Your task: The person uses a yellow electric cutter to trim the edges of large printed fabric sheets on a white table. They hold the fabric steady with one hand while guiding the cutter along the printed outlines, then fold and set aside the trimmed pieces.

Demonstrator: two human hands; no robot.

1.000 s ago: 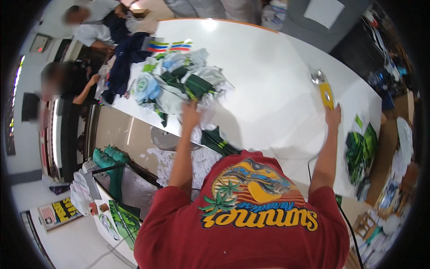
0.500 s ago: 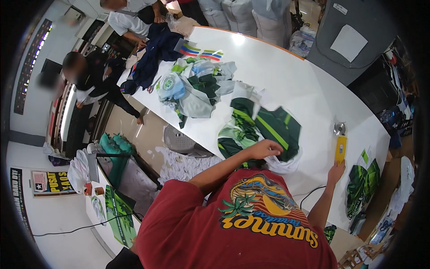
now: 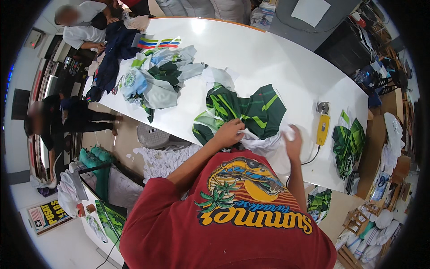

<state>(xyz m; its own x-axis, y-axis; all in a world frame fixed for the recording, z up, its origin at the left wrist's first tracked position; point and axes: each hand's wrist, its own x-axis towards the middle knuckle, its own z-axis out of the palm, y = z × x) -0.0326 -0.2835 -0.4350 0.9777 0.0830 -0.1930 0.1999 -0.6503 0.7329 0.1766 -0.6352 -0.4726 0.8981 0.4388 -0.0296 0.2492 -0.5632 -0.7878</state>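
Note:
A dark and light green patterned piece of fabric lies bunched on the white table right in front of me. My left hand is closed on its near edge, fingers pressed together. White fabric lies beneath it, between my two hands. Just right of that white fabric, my right hand is open with fingers apart, holding nothing. Further right, a yellow electric rotary cloth cutter with a round metal head lies on the table, its black cord running toward me.
Pale and green fabric pieces are heaped at the left, near scissors and a navy garment. A green printed pile lies at the right edge. A stool stands below the table. Two people are at the far left.
My right hand has let go of the cloth cutter and moved left to the white fabric. My left hand has lowered onto the green fabric's near edge. The view has shifted right.

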